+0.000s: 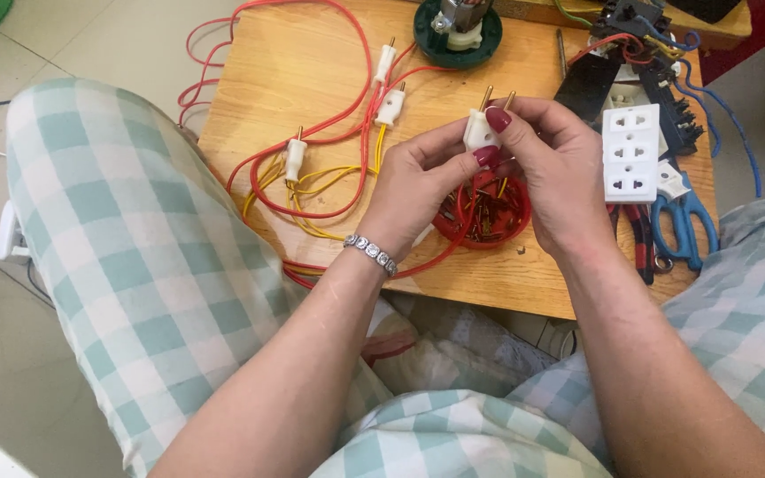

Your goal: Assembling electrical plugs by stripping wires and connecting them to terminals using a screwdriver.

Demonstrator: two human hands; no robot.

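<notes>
Three white plugs already sit wired on the wooden table [250, 97], their red and yellow leads [312, 190] looped across it: one plug [295, 159] at the left, two more [390, 104] [385, 62] farther back. Moving right, my left hand [418, 181] pinches the lower body of a fourth white plug [482, 131], held up above the table with its two brass pins pointing away from me; the fingers are closed narrowly on it. My right hand [555, 173] closes on the same plug from the other side, thumb pressed to its face. Directly beneath both hands lies a red dish [487, 221] of small brass parts. Farther right rest a white socket strip [630, 152], blue-handled scissors [685, 226] and red-handled pliers [641, 232]. Judged from this layout, three plugs are done and the fourth is mid-assembly; whether its leads are attached I cannot tell, as my fingers hide its base
</notes>
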